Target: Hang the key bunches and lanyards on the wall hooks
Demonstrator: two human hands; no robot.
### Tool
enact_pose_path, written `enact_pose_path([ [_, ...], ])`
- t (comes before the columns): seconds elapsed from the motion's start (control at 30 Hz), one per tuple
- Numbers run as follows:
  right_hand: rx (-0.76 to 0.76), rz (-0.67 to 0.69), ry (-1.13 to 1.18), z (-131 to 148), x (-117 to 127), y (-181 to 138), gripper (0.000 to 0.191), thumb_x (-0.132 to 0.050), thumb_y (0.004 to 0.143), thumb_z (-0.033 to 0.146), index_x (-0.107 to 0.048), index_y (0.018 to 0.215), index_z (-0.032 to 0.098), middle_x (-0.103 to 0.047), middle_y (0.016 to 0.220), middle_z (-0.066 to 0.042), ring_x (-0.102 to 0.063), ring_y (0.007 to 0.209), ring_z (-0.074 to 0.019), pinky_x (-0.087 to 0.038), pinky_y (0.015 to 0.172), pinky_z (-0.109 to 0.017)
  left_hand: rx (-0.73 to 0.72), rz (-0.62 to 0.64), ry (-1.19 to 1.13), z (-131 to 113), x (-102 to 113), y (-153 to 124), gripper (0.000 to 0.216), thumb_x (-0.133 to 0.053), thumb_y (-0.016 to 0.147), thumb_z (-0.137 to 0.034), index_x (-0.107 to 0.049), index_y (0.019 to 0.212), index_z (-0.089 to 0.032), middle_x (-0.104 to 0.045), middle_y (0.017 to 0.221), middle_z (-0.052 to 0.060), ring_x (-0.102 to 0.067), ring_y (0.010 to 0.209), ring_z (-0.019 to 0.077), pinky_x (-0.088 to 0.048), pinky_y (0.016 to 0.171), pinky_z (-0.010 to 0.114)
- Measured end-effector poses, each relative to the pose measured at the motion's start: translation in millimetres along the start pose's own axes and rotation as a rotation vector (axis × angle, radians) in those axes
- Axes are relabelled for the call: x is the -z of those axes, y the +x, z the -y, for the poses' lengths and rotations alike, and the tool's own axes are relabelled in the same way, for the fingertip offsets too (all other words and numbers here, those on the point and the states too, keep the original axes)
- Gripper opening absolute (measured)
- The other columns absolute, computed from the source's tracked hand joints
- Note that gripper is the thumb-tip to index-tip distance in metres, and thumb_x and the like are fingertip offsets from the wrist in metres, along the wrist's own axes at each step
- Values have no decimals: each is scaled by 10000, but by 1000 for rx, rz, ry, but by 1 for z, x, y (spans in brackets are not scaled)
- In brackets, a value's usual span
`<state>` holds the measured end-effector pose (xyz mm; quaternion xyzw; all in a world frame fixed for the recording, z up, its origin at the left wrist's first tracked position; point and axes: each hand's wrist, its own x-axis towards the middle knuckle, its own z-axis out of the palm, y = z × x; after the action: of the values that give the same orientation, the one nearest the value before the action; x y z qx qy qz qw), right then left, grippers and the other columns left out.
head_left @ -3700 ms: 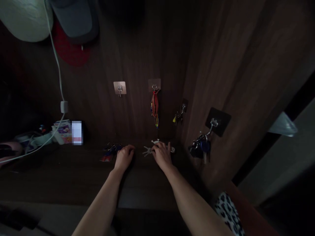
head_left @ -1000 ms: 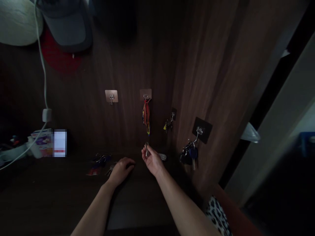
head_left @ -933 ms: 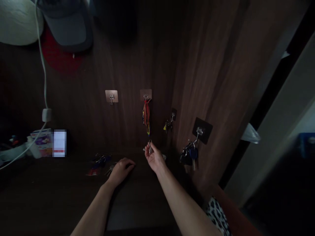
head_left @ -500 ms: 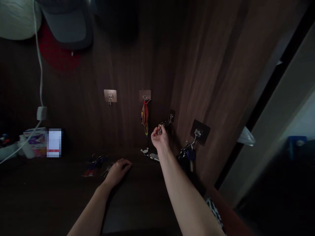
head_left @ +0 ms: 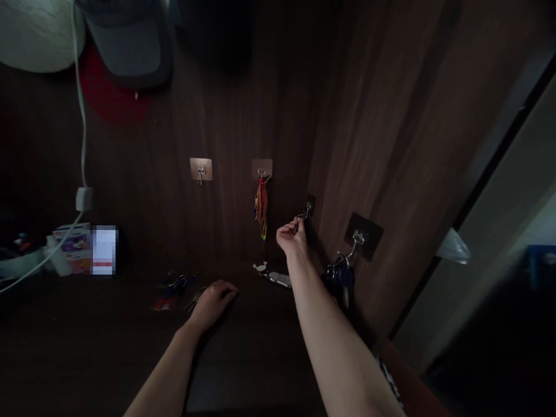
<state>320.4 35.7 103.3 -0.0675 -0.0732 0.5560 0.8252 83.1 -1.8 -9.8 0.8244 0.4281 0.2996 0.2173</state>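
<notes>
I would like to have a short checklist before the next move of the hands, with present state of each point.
1. Key bunch pinched in the right hand: ok.
2. Key bunch seated on the corner hook: cannot tell, fingers hide the contact.
3. Left hand resting on the shelf: ok.
4. Both hands free: not ok, the right holds keys.
5. Colourful straps hanging from their hook: ok.

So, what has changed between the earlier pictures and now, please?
The right hand, gripping metal keys, has moved up and rightward from near the shelf to beside the small corner hook. The left hand still rests on the shelf; the red cords hang as before.
</notes>
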Motion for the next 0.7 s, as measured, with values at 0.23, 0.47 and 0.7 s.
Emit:
enact_pose_path([
  [0.23, 78, 122, 14, -1, 14, -6, 207, -511, 848, 236, -570, 649, 222, -542, 460, 105, -468, 379, -26, -389, 370, -132, -12, -6, -1, 3, -1, 1, 202, -472, 798, -304, -657, 833, -230, -658, 920, 20, -592, 926, 174, -421, 856, 286],
  [0.47, 21, 20, 120, -2, 27, -30, 275, -431, 888, 279, -574, 666, 202, -591, 523, 78, -494, 419, -17, -403, 392, -125, 1, 3, -7, 1, 0, 0, 204, -472, 796, -298, -658, 846, -232, -659, 937, 25, -590, 930, 179, -422, 872, 296],
  [0.7, 80, -73, -165, -6, 58, -45, 141, -548, 794, 210, -581, 658, 221, -553, 503, 92, -487, 407, -19, -405, 401, -118, -15, -1, -17, 3, 0, 0, 202, -476, 795, -301, -659, 844, -232, -658, 926, 22, -595, 911, 174, -433, 847, 284],
])
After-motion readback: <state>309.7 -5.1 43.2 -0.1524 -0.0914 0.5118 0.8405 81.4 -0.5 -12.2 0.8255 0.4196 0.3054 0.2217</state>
